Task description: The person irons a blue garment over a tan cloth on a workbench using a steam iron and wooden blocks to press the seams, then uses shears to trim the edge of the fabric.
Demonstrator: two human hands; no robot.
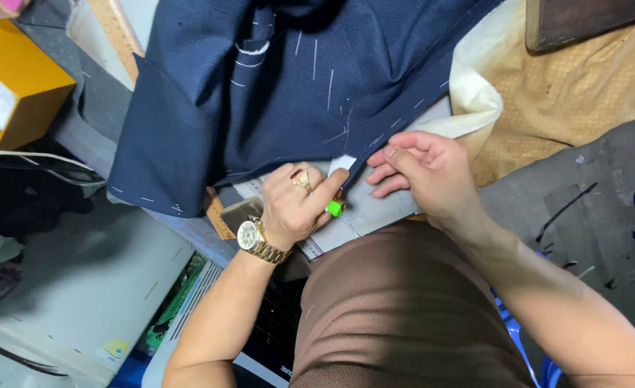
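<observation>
A dark navy garment piece [260, 79] with white basting stitches lies spread on the work surface. My left hand [299, 205], wearing a gold watch and a ring, is closed around a small tool with a green end [335, 208] and a white chalk-like piece [342, 164], pressed at the garment's lower edge. My right hand [425, 172] pinches the navy fabric's edge just to the right, fingers resting on grey cloth [375, 208]. My brown-trousered lap [403, 309] fills the bottom centre.
A cream lining [475, 93] and tan patterned cloth [569, 93] lie at right. A wooden ruler [120, 36] runs along the garment's left. A yellow box [22, 79] sits at upper left; a white machine [80, 294] at lower left; a grey surface [590, 215] at right.
</observation>
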